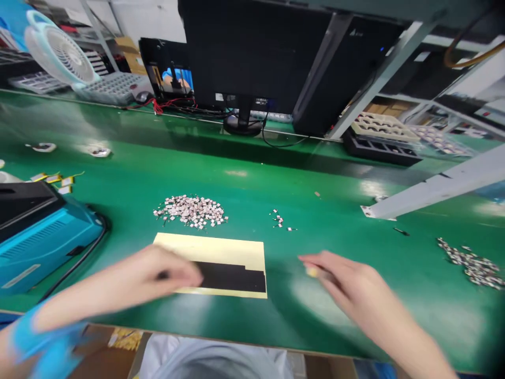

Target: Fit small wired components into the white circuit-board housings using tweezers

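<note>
My left hand [165, 271], blurred by motion, is over the left part of a pale yellow sheet [221, 247] bearing black rectangular strips [232, 276]. Its fingers are curled together, and whatever they hold is hidden. A blue band [31, 329] circles that wrist. To the right of the sheet, my right hand [343, 279] is above the green table with its fingertips pinched. A small yellowish spot shows at those fingertips, too blurred to name. Beyond the sheet lies a heap of small whitish parts with short dark leads [193, 210]. Several similar parts [278, 218] lie apart, right of the heap.
A blue and black machine [47, 231] with a cable stands at the left. Another pile of small parts [473, 266] lies far right, near a slanted white post [434, 187]. A monitor [252, 52], fan [65, 52] and stacked trays [382, 137] line the back.
</note>
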`<action>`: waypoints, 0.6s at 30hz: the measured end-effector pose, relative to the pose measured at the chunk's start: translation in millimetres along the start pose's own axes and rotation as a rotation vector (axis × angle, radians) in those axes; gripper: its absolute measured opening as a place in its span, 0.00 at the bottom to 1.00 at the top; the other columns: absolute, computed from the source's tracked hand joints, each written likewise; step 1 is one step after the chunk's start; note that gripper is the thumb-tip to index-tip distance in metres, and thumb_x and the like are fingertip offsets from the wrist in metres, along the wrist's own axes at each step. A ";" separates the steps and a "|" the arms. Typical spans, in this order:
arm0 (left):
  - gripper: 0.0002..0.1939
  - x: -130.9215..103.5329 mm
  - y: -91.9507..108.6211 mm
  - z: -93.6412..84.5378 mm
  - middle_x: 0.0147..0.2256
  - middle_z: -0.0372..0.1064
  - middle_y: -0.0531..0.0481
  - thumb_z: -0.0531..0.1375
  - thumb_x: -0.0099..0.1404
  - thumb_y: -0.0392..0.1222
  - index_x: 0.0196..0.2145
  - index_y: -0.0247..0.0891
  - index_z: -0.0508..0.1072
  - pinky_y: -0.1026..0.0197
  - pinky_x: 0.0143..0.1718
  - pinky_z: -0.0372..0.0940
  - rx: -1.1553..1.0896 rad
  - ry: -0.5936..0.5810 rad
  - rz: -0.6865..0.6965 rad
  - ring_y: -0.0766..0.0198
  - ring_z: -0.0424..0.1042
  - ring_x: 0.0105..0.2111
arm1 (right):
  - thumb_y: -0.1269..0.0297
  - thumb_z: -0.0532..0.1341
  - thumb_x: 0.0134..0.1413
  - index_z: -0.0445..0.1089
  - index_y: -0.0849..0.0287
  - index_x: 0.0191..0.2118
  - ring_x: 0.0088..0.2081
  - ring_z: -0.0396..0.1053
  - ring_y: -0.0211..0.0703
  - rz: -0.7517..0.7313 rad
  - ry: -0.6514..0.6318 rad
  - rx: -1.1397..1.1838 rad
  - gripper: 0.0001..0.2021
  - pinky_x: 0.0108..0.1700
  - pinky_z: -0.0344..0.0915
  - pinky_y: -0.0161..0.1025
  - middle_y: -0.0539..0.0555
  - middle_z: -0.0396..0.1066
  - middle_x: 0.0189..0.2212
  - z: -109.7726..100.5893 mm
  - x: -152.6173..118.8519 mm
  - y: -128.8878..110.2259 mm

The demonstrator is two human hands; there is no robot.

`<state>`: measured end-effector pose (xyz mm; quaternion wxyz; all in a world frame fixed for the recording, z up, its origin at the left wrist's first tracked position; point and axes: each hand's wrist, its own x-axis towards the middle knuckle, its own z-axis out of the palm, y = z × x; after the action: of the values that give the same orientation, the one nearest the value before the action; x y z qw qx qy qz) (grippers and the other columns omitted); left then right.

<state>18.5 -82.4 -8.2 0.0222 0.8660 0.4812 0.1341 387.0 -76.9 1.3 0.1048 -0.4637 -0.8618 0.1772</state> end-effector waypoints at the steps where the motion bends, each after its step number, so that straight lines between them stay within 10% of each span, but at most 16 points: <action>1: 0.14 14.8 2.5 10.5 0.30 0.63 0.44 0.54 0.62 0.48 0.30 0.33 0.68 0.56 0.41 0.60 0.019 -0.017 -0.012 0.59 0.65 0.33 | 0.74 0.50 0.56 0.68 0.61 0.41 0.33 0.69 0.45 -0.006 -0.035 -0.006 0.12 0.33 0.66 0.38 0.57 0.69 0.35 9.3 18.7 -4.7; 8: 0.05 111.4 4.7 75.3 0.31 0.64 0.44 0.56 0.60 0.34 0.28 0.31 0.70 0.58 0.37 0.60 0.102 -0.070 0.022 0.58 0.64 0.33 | 0.70 0.61 0.50 0.69 0.61 0.36 0.28 0.67 0.37 -0.113 -0.037 0.097 0.05 0.28 0.62 0.31 0.52 0.68 0.31 75.7 58.8 -11.7; 18: 0.05 116.2 8.5 77.1 0.28 0.66 0.49 0.57 0.60 0.36 0.29 0.35 0.73 0.62 0.32 0.59 -0.079 0.039 0.116 0.62 0.64 0.30 | 0.73 0.59 0.51 0.67 0.61 0.40 0.28 0.66 0.35 -0.227 0.015 0.052 0.08 0.27 0.59 0.30 0.51 0.66 0.33 76.0 59.8 4.7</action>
<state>103.3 17.6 -56.5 0.0392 0.8880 0.4250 0.1708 331.6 -40.3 -69.2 0.1429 -0.3615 -0.9030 0.1831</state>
